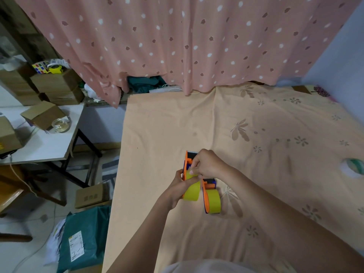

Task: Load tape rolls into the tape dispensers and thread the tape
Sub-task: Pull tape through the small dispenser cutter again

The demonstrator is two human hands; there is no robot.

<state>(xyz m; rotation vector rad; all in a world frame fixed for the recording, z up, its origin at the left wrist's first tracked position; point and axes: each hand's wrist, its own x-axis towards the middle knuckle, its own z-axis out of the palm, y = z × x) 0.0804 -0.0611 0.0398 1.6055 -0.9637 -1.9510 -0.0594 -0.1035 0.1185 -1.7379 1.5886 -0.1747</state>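
Threading step under way on bed (pixel 246 123). Left hand (pixel 178 191) wrapped round dispenser (pixel 187 164) and its yellow roll (pixel 191 193), steadying. Right hand (pixel 206 164), fingers pinched shut on tape end at roll's top. Second dispenser (pixel 211 196) just beside, loaded; threading unclear. Next, I judge: draw end forward toward cutter, keep it flat.

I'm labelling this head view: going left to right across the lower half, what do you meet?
Teal plastic mailer bag with a white label → yellow tape roll gripped in the left hand → orange tape dispenser with a yellow roll lying on the sheet → green-and-white tape roll at far right.
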